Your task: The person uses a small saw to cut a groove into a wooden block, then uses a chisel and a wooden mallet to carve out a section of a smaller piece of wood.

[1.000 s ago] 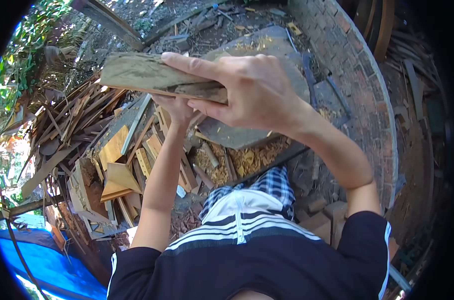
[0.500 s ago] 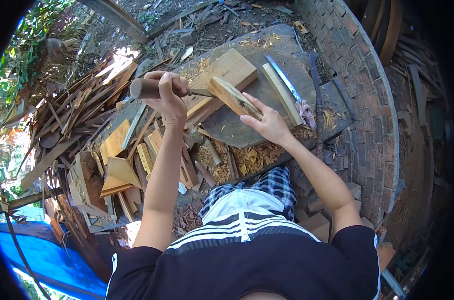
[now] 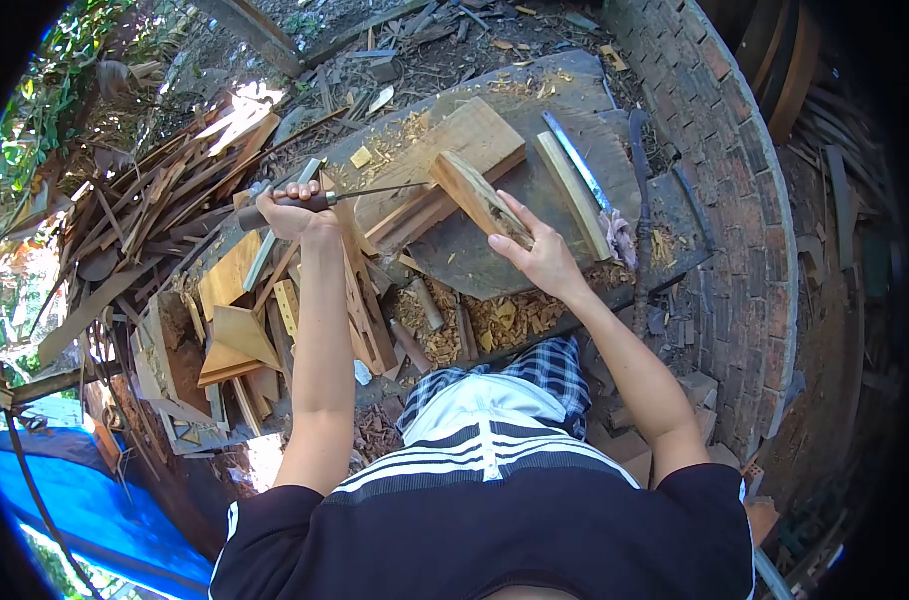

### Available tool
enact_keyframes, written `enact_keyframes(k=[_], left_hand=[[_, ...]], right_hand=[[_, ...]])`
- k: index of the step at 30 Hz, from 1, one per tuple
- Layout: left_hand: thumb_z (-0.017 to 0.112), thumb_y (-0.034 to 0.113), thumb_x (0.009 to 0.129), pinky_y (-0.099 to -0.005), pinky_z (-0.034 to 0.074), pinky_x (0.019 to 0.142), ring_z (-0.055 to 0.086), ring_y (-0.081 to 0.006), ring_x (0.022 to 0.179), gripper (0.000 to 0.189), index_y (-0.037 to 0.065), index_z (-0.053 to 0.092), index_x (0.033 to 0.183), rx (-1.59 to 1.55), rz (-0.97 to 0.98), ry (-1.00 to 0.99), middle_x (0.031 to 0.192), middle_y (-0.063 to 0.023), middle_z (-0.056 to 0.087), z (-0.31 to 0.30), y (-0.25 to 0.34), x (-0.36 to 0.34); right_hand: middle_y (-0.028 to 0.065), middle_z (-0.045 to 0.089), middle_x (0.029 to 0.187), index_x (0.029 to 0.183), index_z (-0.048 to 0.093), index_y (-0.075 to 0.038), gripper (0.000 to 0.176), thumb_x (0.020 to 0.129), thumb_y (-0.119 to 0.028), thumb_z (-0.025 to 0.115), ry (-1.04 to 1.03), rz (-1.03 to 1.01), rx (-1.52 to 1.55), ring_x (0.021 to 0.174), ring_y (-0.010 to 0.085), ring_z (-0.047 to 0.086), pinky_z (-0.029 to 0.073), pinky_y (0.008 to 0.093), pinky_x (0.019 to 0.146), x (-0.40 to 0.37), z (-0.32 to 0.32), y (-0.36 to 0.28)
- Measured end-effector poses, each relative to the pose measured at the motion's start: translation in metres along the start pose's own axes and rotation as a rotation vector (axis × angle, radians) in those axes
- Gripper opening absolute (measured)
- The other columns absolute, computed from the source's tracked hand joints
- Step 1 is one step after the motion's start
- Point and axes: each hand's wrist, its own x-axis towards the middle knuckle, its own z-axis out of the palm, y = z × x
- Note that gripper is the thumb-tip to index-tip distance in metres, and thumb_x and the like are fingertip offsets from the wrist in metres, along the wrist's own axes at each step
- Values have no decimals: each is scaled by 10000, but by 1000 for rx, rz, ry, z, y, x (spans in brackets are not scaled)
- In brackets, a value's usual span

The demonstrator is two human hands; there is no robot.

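Head view: 1 left hand [image 3: 292, 208] is fisted around the dark cylindrical handle of 1 thin-bladed knife [image 3: 374, 191]. 1 right hand [image 3: 539, 255] clasps 1 rough, rectangular wood piece [image 3: 474, 192], which lies tilted on 1 pale plank [image 3: 454, 140] atop the grey slab [image 3: 564, 90]. Curled shavings [image 3: 504, 318] are heaped below.

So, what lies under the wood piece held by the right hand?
A wide wooden block, lying on a grey stone slab. The right hand hides the near end of the wood piece.
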Motion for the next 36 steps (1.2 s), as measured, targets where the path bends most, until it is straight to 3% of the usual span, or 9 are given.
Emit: enact_keyframes(k=[3,9,11,14,16,19,24,31,36], left_hand=[[512,257,856,-292,354,475,377,-122,467,267,153,391,642,-1,-12,35,540,10,388,0,6,0],[562,271,866,-284,353,484,379,-111,452,234,147,440,710,104,75,-302,555,9,424,37,40,-23],[559,207,871,-295,364,456,393,-112,430,174,102,456,778,104,42,-385,563,-2,443,47,45,-41],[532,126,894,-314,364,409,406,-145,413,151,51,430,812,414,196,-609,563,-48,429,50,33,-65],[535,121,895,-313,368,411,409,-142,414,148,43,429,826,441,196,-621,563,-53,434,50,24,-77],[544,114,894,-308,370,419,408,-137,413,144,25,436,856,477,193,-635,562,-65,442,53,19,-85],[566,75,886,-285,371,390,412,-131,391,138,11,449,849,299,205,-690,542,-68,458,71,22,-86],[597,75,858,-279,381,383,445,-135,389,158,1,460,834,361,277,-787,529,-63,470,84,2,-80],[593,72,865,-280,381,378,446,-137,386,149,2,465,831,319,247,-745,524,-65,471,86,-9,-81]], right_hand=[[199,596,1291,1461,410,-253,704,839,-457,670,12,-19,14,1192,377,570,459,426,990,0,0,-2],[190,609,1276,1462,411,-236,709,841,-456,673,10,-28,61,1181,344,588,459,401,989,-1,1,-2],[187,614,1269,1461,413,-232,709,841,-457,674,7,-19,71,1175,336,594,459,395,987,0,-1,-6],[179,594,1297,1457,425,-163,676,871,-389,677,-23,14,80,1160,253,591,444,343,976,-1,-6,-15],[186,616,1269,1448,435,-161,721,838,-462,676,-43,137,151,1174,310,600,455,377,988,0,-7,-20],[186,616,1268,1443,440,-136,722,841,-458,677,29,4,133,1176,299,598,448,365,992,-2,-4,-14],[184,612,1274,1443,441,-136,711,848,-446,676,-18,48,191,1182,299,593,444,363,996,-5,-3,-9],[174,612,1277,1448,436,-168,702,850,-452,670,-37,79,181,1182,302,592,446,374,995,-2,-2,-3],[178,601,1292,1452,430,-183,706,849,-462,668,-55,106,187,1212,307,571,431,381,1013,-3,-4,-5]])
